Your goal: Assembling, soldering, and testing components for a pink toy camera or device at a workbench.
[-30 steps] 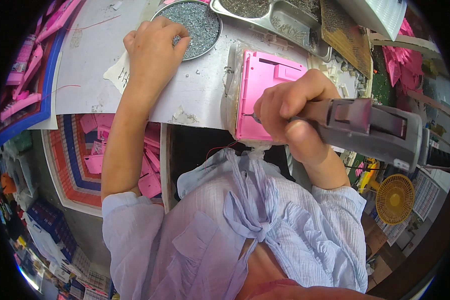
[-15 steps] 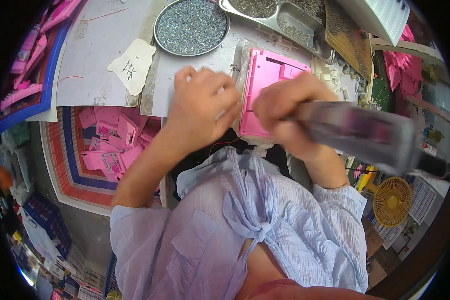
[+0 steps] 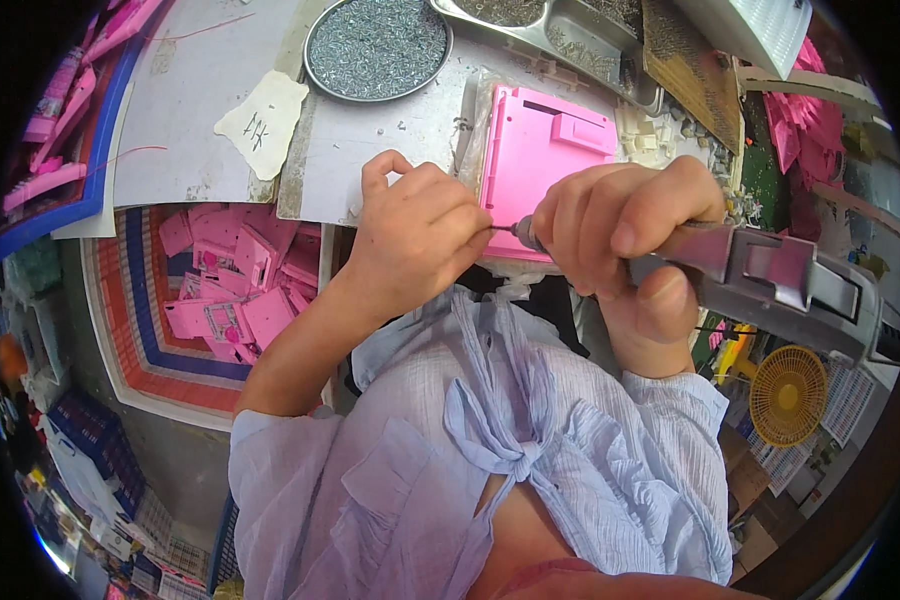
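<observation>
My right hand [image 3: 625,225] is wrapped round a grey electric screwdriver [image 3: 795,290], which lies tilted with its thin bit pointing left. The bit's tip meets the pinched fingers of my left hand [image 3: 420,225]. Whatever sits between those fingertips is too small to make out. Beneath and just beyond both hands, a pink plastic housing [image 3: 540,155] rests on the bench, with a slot and a raised block near its far edge. Its near right part is hidden behind my right hand.
A round metal dish [image 3: 378,100] of small screws stands beyond my left hand. To its right is a compartmented metal tray [image 3: 548,38] of small metal parts. Torn paper [image 3: 263,124] lies on the bench. At lower left, a striped container [image 3: 145,345] holds pink parts [image 3: 230,285].
My left hand has moved slightly right and its fingers have closed into a pinch. The screwdriver's bit has come to those fingertips. The housing's near edge is a little higher in view.
</observation>
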The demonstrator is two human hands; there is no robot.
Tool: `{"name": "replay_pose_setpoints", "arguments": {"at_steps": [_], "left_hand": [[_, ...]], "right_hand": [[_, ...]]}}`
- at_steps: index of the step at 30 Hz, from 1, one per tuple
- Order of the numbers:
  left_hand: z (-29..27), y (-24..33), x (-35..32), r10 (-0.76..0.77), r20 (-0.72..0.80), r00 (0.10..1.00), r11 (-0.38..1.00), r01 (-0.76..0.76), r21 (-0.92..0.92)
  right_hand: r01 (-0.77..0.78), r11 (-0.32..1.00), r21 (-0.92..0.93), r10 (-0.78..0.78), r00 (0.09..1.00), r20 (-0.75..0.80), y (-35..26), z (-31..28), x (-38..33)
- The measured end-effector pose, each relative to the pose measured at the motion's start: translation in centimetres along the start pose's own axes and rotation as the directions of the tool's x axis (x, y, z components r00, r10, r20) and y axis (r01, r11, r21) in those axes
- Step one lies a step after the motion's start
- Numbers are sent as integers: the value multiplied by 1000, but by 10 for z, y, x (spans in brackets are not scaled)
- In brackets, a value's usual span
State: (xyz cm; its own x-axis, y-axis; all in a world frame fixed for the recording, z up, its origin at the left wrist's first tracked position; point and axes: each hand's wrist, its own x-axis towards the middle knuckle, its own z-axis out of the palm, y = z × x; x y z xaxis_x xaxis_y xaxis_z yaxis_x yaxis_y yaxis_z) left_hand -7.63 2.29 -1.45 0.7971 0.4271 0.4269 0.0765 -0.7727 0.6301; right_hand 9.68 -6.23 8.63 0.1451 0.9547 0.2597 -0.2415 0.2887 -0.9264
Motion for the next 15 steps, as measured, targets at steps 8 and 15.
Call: {"name": "replay_pose_setpoints", "arguments": {"at_steps": [8, 15], "left_hand": [[-1, -4, 9, 43, 278, 960, 999, -48, 13], [2, 6, 12, -15, 258, 966, 998, -1, 64]], "right_hand": [[121, 961, -247, -77, 980, 182, 27, -8, -23], [277, 939, -203, -228, 945, 234, 46, -6, -21]]}}
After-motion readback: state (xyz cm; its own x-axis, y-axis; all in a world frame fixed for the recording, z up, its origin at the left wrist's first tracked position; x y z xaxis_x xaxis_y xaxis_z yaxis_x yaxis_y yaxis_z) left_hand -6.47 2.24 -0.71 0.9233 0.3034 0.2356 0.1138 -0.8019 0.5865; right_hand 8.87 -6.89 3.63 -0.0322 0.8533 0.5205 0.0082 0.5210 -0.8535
